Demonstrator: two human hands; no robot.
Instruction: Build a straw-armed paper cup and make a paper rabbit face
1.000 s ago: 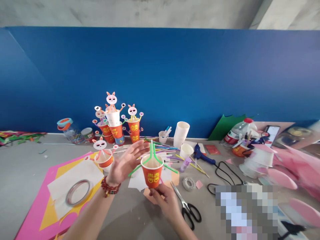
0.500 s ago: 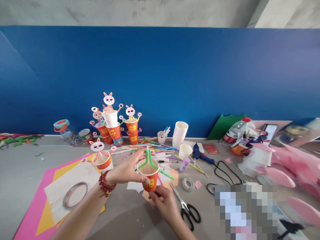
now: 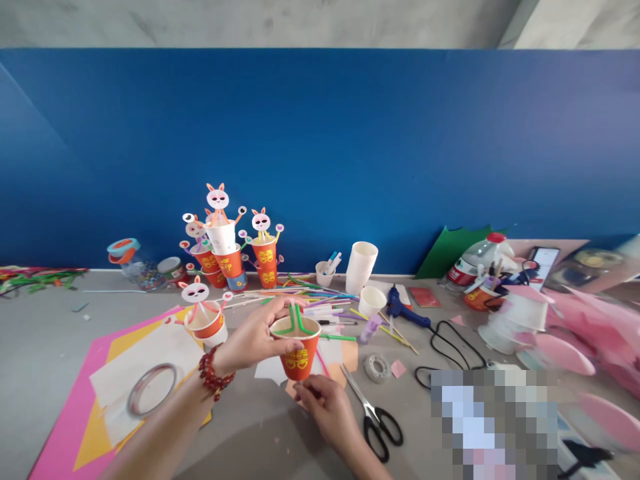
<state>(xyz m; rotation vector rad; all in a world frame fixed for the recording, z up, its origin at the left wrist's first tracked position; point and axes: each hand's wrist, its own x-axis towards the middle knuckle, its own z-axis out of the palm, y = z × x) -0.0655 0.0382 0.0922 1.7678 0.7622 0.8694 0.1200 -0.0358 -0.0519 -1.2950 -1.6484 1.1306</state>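
Cup (image 3: pixel 300 361) near scissors (image 3: pixel 369 409); straws (image 3: pixel 265 293) behind

There are 2 hands (image 3: pixel 257 340) (image 3: pixel 330 403), 1 held cup (image 3: pixel 299 363) and 2 tape rolls (image 3: pixel 134 402) (image 3: pixel 370 369).

Single head-mounted view — the camera looks forward and slightly down from above the near side of the table (image 3: pixel 240 433), facing the blue panel (image 3: pixel 320 153) beyond; the wearer's two hands — left (image 3: pixel 257 337), right (image 3: pixel 327 403) — lie close, low near centre.
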